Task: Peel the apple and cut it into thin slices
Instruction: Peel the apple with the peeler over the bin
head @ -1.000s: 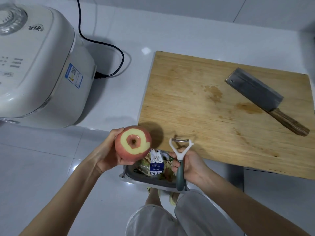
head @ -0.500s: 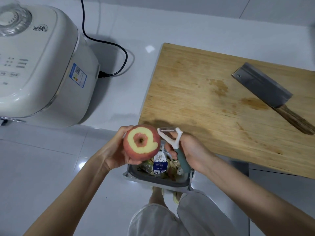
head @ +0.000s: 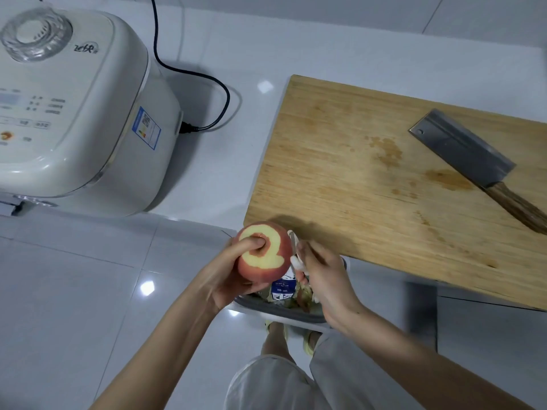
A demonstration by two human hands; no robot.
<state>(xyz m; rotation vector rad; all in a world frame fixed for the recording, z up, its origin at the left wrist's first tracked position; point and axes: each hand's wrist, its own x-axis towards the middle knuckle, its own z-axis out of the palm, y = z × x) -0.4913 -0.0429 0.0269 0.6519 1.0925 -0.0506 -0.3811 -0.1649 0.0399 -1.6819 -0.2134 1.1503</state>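
A red apple (head: 266, 266) with a peeled pale ring round its top is held over a grey bin. My left hand (head: 228, 273) grips it from the left, thumb pressed into the stem hollow. My right hand (head: 324, 272) grips a white peeler (head: 294, 255), whose blade lies against the apple's right side; most of the peeler's handle is hidden in the hand. A cleaver (head: 470, 159) with a wooden handle lies on the far right of the wooden cutting board (head: 355, 173).
A cream rice cooker (head: 74, 113) stands at the left on the white counter, its black cord (head: 207, 84) trailing behind. The grey bin (head: 281, 309) below the hands holds peels and a carton. My legs show underneath.
My right hand has brought the peeler in from the right onto the apple's side. My left thumb has moved onto the apple's top. The apple has shifted slightly toward the board's edge.
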